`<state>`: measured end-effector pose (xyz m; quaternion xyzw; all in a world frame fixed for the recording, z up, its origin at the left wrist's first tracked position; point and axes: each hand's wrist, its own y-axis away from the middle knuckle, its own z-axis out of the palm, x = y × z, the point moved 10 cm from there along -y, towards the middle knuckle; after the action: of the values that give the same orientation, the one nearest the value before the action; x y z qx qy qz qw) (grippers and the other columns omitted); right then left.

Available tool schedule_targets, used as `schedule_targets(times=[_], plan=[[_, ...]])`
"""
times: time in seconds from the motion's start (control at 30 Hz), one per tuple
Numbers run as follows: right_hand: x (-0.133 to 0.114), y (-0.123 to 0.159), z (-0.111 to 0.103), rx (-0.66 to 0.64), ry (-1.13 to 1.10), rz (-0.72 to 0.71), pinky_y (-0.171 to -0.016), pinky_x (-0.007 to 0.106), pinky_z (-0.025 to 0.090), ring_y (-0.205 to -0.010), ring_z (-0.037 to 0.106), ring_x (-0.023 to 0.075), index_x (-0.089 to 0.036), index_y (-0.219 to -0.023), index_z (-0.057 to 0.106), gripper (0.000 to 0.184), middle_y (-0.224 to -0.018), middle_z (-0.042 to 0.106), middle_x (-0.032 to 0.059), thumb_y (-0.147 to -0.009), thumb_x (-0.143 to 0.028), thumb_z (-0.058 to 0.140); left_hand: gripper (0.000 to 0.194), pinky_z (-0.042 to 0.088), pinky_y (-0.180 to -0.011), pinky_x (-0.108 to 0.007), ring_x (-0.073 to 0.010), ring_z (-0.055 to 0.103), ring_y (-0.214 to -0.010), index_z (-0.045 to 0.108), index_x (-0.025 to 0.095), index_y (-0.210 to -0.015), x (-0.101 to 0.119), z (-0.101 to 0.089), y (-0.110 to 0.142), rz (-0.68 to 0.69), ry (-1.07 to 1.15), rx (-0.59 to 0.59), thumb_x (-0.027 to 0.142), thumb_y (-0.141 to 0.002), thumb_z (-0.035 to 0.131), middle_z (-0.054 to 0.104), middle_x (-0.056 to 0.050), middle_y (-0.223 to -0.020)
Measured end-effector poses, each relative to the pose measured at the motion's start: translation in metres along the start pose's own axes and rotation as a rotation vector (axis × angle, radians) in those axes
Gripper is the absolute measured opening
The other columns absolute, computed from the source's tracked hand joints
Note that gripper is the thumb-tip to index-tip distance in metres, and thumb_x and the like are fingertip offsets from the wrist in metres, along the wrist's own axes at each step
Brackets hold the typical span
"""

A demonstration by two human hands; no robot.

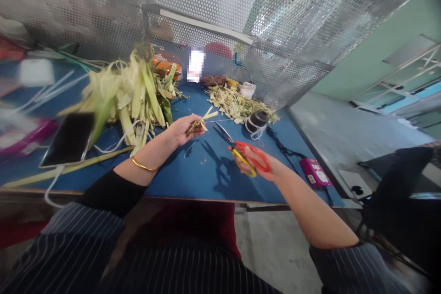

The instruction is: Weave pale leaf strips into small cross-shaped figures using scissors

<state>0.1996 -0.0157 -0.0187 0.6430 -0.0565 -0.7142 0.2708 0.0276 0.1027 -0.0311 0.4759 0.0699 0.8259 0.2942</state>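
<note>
My left hand [188,129] is closed on a small bundle of pale dried husk strips [209,115], whose ends stick out past the fingers. A thin white thread [218,121] runs from the bundle toward a dark spool [257,121] wound with white thread. My right hand [253,161] grips scissors [237,146] with one red and one yellow handle loop. Their blades point up and left, near the thread and a little apart from the bundle. Whether the blades are parted is hard to make out.
A big heap of husks [134,92] lies at the left, beside a dark-screened phone [69,140] with a white cable. Husk scraps [229,103] cover the back right. A magenta box [315,172] sits at the right edge. Perforated metal mesh [206,0] stands behind the blue table [193,179].
</note>
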Motion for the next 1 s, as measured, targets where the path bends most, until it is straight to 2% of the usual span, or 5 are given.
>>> schedule_targets(times=[0.4,0.57,0.77,0.9,1.0], plan=[[-0.010,-0.032,0.001,0.167,0.110,-0.120,-0.041,0.022,0.039,-0.038,0.034,0.0037,-0.016,-0.097,0.062,0.039,-0.063,0.049,-0.0036,-0.079,-0.050,0.062,0.013,0.054,-0.056,-0.020,-0.0091,0.060,-0.051,0.062,0.012,-0.066,-0.002,0.002,0.002,0.033,-0.126,0.006,0.018,-0.076,0.062,0.064,-0.003,-0.060],[-0.035,-0.013,-0.045,0.607,1.069,-0.233,-0.066,0.031,0.048,-0.072,0.061,0.0196,-0.019,-0.107,0.064,0.039,-0.087,0.067,0.0067,-0.078,-0.045,0.059,0.013,0.054,-0.057,-0.022,-0.0099,0.061,-0.053,0.062,0.011,-0.068,0.003,0.000,0.003,0.031,-0.119,0.011,0.019,-0.078,0.060,0.065,-0.005,-0.061],[-0.044,-0.011,-0.051,0.657,1.686,-0.118,-0.074,0.035,0.046,-0.090,0.063,0.0277,-0.017,-0.116,0.061,0.040,-0.107,0.064,0.0163,-0.081,-0.036,0.056,0.014,0.052,-0.055,-0.021,-0.0098,0.059,-0.052,0.065,0.010,-0.066,0.004,0.011,0.008,0.051,-0.178,-0.058,0.020,-0.076,0.062,0.064,-0.006,-0.060],[-0.087,-0.022,-0.020,0.643,1.394,-0.462,-0.084,0.035,0.046,-0.097,0.061,0.0231,-0.019,-0.108,0.067,0.029,-0.110,0.064,0.0121,-0.084,-0.031,0.055,0.016,0.051,-0.054,-0.020,-0.0088,0.059,-0.052,0.065,0.011,-0.064,0.010,0.019,0.015,0.154,-0.235,-0.062,0.020,-0.077,0.061,0.064,-0.004,-0.061],[-0.104,-0.054,0.010,0.394,0.907,-0.636,-0.084,0.032,0.048,-0.089,0.063,0.0176,-0.021,-0.103,0.069,0.028,-0.102,0.069,0.0059,-0.078,-0.032,0.063,0.018,0.050,-0.053,-0.019,-0.0083,0.058,-0.051,0.066,0.011,-0.066,0.016,0.023,0.018,0.225,-0.254,-0.083,0.023,-0.078,0.061,0.062,-0.004,-0.060]])
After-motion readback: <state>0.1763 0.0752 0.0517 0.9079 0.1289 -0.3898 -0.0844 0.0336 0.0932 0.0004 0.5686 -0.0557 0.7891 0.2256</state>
